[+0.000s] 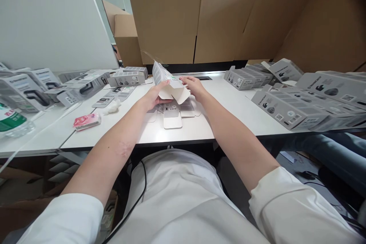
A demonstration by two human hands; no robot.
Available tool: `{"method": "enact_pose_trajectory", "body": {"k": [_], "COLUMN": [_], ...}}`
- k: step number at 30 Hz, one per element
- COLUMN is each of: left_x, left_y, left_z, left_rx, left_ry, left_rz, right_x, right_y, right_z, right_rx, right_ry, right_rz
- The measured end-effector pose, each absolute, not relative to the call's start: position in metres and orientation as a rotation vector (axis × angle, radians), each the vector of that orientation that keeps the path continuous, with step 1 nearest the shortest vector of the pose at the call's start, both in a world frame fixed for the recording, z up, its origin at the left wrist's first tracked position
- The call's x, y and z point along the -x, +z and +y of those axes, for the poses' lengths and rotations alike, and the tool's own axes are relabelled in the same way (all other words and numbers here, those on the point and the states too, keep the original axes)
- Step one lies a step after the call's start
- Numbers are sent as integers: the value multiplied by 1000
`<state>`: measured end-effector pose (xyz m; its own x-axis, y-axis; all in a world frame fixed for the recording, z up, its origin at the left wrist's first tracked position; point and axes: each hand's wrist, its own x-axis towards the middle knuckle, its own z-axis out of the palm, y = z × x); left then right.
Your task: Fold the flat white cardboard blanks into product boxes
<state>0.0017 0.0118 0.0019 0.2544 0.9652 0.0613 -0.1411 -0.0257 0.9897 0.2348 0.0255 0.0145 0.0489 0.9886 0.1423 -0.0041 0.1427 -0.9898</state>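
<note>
Between my hands a grey and white cardboard box (162, 74) is tilted above the table, its white end flaps spread open toward me. My left hand (156, 94) grips its left side, with the thumb on top and fingers underneath. At the upper right flap, my right hand (194, 87) has its thumb and fingertips bent in against the cardboard. Beneath the box lie flattened grey cartons (172, 112) with white flaps and a printed barcode label. Whether anything is inside the held box is hidden.
Grey printed boxes are stacked at the right (288, 110) and left (31, 87). A pink packet (87, 121) and a plastic bottle (14, 120) stand on the white table (114, 131) to the left. Large brown cardboard (166, 15) rises behind it.
</note>
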Motion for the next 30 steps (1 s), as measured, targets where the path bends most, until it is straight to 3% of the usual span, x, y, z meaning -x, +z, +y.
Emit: {"method": "enact_pose_trajectory", "body": {"k": [30], "left_x": [-2], "left_y": [6], "left_z": [3], "left_rx": [-1300], "left_ry": [1176], "left_rz": [963], "right_x": [-228], "right_y": [7], "right_z": [17], "right_rx": [1076], "right_ry": [1344], "right_rz": [-1472]}}
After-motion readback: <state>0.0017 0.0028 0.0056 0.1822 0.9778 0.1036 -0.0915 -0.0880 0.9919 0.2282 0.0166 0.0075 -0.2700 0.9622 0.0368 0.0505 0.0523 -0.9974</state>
